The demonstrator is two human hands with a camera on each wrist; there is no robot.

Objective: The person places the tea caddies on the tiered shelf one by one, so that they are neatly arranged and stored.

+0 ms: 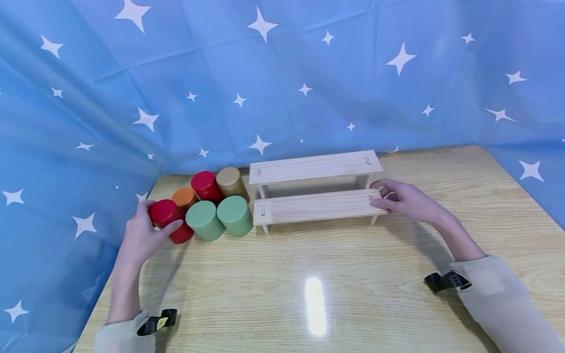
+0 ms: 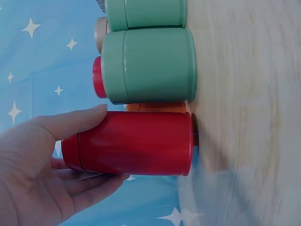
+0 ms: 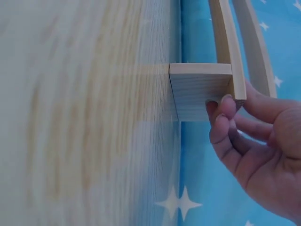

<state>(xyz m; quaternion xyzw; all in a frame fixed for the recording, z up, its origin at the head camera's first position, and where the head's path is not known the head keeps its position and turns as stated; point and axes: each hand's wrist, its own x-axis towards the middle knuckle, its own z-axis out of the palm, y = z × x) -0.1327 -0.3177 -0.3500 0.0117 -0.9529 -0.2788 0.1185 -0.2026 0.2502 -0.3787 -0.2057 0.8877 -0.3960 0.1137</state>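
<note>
A: The left hand (image 1: 142, 236) is clamping round a smooth red canister (image 1: 169, 215), leftmost in the cluster!

B: And the right hand (image 1: 405, 200) is pinching the pale wooden near shelf (image 1: 315, 206) by its right end.

A: Green canisters (image 1: 205, 220) are standing just right, an orange canister (image 1: 184, 198) farther back, lids hiding their contents.

Readable text: none in any view.
Two-tier pale wooden shelf (image 1: 315, 206): small dark marks at the board ends, not legible as letters.
Red cylindrical lidded can (image 2: 134, 143), left of the shelf: no lettering readable.
Small yellow patch (image 1: 162, 322) on black wrist strap (image 1: 147, 327), front-left of the shelf: too small to read.
</note>
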